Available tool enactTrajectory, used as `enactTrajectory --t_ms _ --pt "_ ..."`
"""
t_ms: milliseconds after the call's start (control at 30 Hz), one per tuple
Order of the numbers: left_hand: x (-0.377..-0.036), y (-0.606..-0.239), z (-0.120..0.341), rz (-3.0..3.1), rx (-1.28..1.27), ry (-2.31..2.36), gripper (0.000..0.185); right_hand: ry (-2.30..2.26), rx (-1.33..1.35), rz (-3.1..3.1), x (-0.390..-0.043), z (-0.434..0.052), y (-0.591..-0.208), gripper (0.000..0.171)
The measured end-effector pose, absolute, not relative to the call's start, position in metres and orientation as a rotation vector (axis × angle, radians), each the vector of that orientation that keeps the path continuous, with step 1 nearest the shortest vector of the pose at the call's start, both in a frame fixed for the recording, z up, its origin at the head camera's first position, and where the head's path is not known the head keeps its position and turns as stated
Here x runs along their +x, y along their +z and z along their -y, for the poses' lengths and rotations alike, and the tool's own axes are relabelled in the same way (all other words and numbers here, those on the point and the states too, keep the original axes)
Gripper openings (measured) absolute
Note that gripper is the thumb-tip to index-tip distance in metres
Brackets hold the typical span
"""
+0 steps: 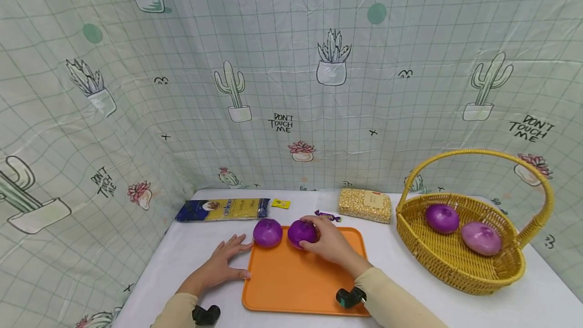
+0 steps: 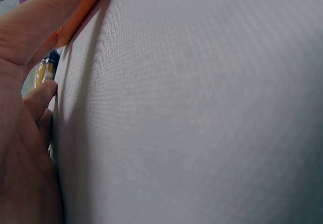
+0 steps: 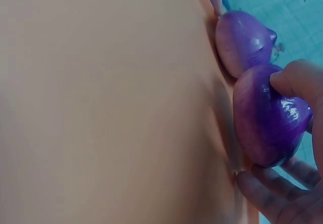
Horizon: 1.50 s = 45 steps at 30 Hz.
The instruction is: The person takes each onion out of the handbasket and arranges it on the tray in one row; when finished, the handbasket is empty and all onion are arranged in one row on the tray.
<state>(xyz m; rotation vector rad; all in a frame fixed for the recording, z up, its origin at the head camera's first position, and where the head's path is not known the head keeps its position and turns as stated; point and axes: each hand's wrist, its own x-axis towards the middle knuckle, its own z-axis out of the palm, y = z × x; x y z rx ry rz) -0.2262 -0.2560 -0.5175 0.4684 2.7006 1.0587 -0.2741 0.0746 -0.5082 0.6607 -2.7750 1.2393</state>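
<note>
The left hand [image 1: 223, 262] lies flat on the white tablecloth [image 2: 202, 108], fingers straight and spread, holding nothing; its fingertips touch the left edge of the flat orange plastic tray [image 1: 296, 282]. Beyond this hand, toward the curtain, lies a long blue-and-yellow noodle packet [image 1: 223, 209]. Just off its fingertips, on the tray's far edge, sits a round purple onion [image 1: 267, 232]. Right beside that one is a second round purple onion [image 1: 301, 233], and the right hand [image 1: 330, 242] is curled over it, thumb and fingers gripping its sides as it rests on the tray. Behind the right hand lie a small purple-wrapped sweet [image 1: 328, 215] and a block-shaped bag of yellow grain [image 1: 365, 205]. Well to the right of that hand stands a woven yellow wicker basket [image 1: 455, 262] with a hoop handle, holding two more purple onions [image 1: 442, 217].
</note>
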Motion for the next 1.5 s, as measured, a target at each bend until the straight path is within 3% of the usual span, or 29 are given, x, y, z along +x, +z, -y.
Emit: enactTrajectory --t_ms 900,1500 --pt "-0.223 -0.513 0.255 -2.703 0.476 1.069 0.082 1.206 0.647 2.771 -0.278 -0.058 -0.508 0.056" --pt "-0.225 -0.516 0.256 -2.698 0.475 1.071 0.082 1.214 0.616 2.776 -0.278 -0.059 -0.513 0.069"
